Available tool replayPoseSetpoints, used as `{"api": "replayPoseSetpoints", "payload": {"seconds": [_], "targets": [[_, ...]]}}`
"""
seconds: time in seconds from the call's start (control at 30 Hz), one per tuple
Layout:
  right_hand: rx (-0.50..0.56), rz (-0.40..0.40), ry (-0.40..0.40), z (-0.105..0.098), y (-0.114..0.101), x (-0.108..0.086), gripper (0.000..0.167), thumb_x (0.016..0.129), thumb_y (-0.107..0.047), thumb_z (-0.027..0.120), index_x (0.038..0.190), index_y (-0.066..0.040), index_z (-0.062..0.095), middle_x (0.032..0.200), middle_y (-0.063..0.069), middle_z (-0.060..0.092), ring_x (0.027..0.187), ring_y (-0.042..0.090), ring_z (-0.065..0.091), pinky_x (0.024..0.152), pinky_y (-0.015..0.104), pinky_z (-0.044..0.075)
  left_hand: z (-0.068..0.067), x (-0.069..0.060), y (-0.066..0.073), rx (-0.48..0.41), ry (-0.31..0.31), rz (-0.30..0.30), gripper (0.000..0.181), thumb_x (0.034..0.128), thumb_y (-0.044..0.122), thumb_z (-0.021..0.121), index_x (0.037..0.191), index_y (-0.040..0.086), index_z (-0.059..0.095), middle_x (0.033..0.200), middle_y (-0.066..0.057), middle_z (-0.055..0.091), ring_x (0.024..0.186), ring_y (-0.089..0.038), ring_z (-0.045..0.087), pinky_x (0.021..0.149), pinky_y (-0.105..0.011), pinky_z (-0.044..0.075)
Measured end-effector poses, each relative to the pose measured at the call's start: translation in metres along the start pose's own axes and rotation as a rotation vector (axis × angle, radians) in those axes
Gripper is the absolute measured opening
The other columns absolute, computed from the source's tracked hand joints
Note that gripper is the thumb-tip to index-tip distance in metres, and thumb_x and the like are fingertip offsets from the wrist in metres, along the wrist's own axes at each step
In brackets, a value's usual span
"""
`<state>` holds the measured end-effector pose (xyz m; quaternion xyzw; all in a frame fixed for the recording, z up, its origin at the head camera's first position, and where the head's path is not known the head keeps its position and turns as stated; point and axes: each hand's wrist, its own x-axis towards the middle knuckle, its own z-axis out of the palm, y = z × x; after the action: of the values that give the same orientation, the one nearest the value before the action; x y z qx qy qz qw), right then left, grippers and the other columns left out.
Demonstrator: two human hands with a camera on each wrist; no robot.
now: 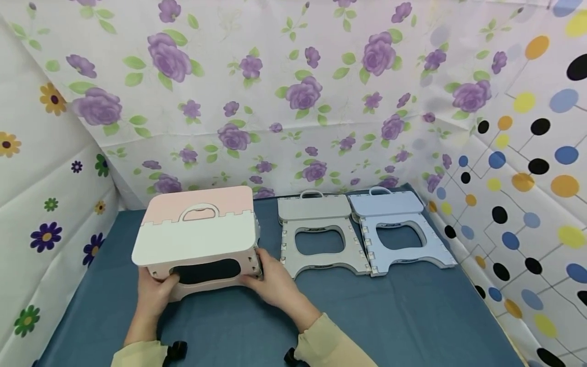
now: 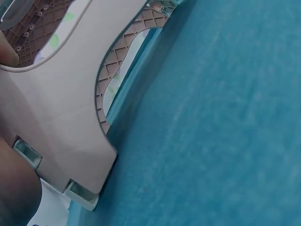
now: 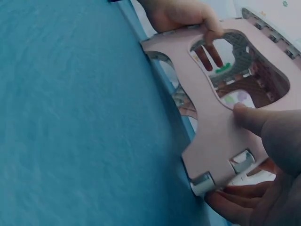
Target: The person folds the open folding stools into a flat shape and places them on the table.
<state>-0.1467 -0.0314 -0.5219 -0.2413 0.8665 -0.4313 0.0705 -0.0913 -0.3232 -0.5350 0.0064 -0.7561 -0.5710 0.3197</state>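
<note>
A pink and white folding step stool (image 1: 197, 237) stands unfolded at the left of the blue cloth, its white carry handle showing on top. My left hand (image 1: 155, 291) grips its front left leg, with the thumb at the edge of the front opening. The right hand (image 1: 272, 280) holds the opposite leg, thumb on the front panel and fingers round the side. In the right wrist view, the pink front panel (image 3: 207, 99) shows between both hands, and fingers of the left hand (image 3: 183, 14) show through its opening. The left wrist view catches only part of the left hand (image 2: 16, 183).
A grey folding stool (image 1: 314, 209) and a blue one (image 1: 387, 204) lie folded flat side by side, right of the pink stool. Blue cloth (image 1: 403, 316) covers the table. A flowered curtain (image 1: 275, 102) hangs behind, and a dotted sheet (image 1: 527, 204) borders the right.
</note>
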Motion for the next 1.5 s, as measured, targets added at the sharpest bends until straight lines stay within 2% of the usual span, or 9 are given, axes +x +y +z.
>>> {"api": "replayPoseSetpoints", "payload": {"seconds": [0.17,0.37,0.53,0.7,0.8,0.97,1.03,1.3,1.5], "targets": [[0.059,0.001,0.05,0.006,-0.004,0.0,0.087,0.097,-0.057,0.076,0.161,-0.009,0.042,0.14,0.007,0.066,0.121,0.019,0.067,0.097,0.04,0.057,-0.005,0.003,0.002,0.114,-0.047,-0.057,0.078,0.0773,-0.017,0.066,0.15,-0.006,0.041,0.129,0.021,0.05,0.117,-0.004,0.048,0.098,-0.019,0.034],[0.051,-0.007,0.085,0.013,-0.005,0.0,0.079,0.1,-0.053,0.075,0.158,-0.009,0.044,0.131,0.009,0.07,0.11,0.017,0.071,0.088,0.036,0.059,-0.023,0.013,0.007,0.23,-0.235,-0.049,0.087,0.0896,-0.009,0.075,0.163,0.009,0.032,0.146,0.007,0.04,0.124,-0.005,0.041,0.093,-0.017,0.036],[0.039,0.01,0.104,0.02,-0.005,0.0,0.077,0.101,-0.046,0.074,0.158,-0.006,0.041,0.126,0.012,0.073,0.102,0.016,0.073,0.081,0.033,0.059,-0.034,0.017,0.009,0.23,-0.359,-0.067,0.096,0.0946,0.001,0.081,0.17,0.024,0.025,0.155,-0.007,0.038,0.127,-0.004,0.044,0.091,-0.014,0.045],[0.038,0.052,0.102,0.025,-0.007,0.0,0.08,0.101,-0.044,0.072,0.161,-0.005,0.036,0.125,0.016,0.074,0.1,0.02,0.075,0.078,0.036,0.06,-0.038,0.018,0.008,0.235,-0.436,-0.096,0.105,0.0923,0.01,0.087,0.171,0.032,0.021,0.155,-0.013,0.042,0.123,0.001,0.049,0.082,-0.023,0.055],[0.031,0.062,0.103,0.026,-0.008,-0.001,0.085,0.101,-0.044,0.071,0.165,-0.004,0.031,0.127,0.018,0.073,0.1,0.02,0.075,0.078,0.038,0.06,-0.039,0.017,0.007,0.267,-0.453,-0.121,0.107,0.0907,0.015,0.09,0.171,0.028,0.02,0.156,-0.015,0.043,0.124,-0.007,0.052,0.08,-0.028,0.057],[0.029,0.062,0.114,0.028,-0.008,-0.001,0.096,0.101,-0.043,0.071,0.168,0.003,0.02,0.127,0.02,0.073,0.096,0.02,0.074,0.079,0.039,0.059,-0.04,0.016,0.011,0.388,-0.443,-0.216,0.091,0.0924,0.031,0.089,0.163,0.009,0.036,0.145,-0.023,0.056,0.113,-0.032,0.063,0.076,-0.037,0.057],[0.036,0.063,0.117,0.028,-0.008,-0.001,0.095,0.101,-0.043,0.07,0.168,0.003,0.022,0.128,0.02,0.073,0.099,0.021,0.074,0.081,0.04,0.06,-0.04,0.016,0.012,0.433,-0.438,-0.252,0.085,0.092,0.038,0.088,0.156,0.004,0.044,0.138,-0.026,0.061,0.105,-0.035,0.066,0.073,-0.038,0.056],[0.076,0.048,0.115,0.029,-0.006,0.0,0.079,0.103,-0.042,0.07,0.166,-0.008,0.036,0.131,0.013,0.073,0.108,0.021,0.073,0.088,0.043,0.059,-0.04,0.015,0.014,0.479,-0.429,-0.298,0.069,0.0925,0.042,0.087,0.141,0.002,0.058,0.108,-0.018,0.07,0.079,-0.023,0.064,0.06,-0.034,0.051],[0.09,0.053,0.13,0.03,-0.006,0.001,0.074,0.101,-0.042,0.071,0.161,-0.007,0.044,0.129,0.013,0.074,0.105,0.019,0.074,0.085,0.041,0.06,-0.038,0.014,0.015,0.474,-0.423,-0.232,0.052,0.0947,0.03,0.086,0.129,0.0,0.061,0.088,-0.01,0.065,0.066,-0.019,0.058,0.055,-0.033,0.046]]}}
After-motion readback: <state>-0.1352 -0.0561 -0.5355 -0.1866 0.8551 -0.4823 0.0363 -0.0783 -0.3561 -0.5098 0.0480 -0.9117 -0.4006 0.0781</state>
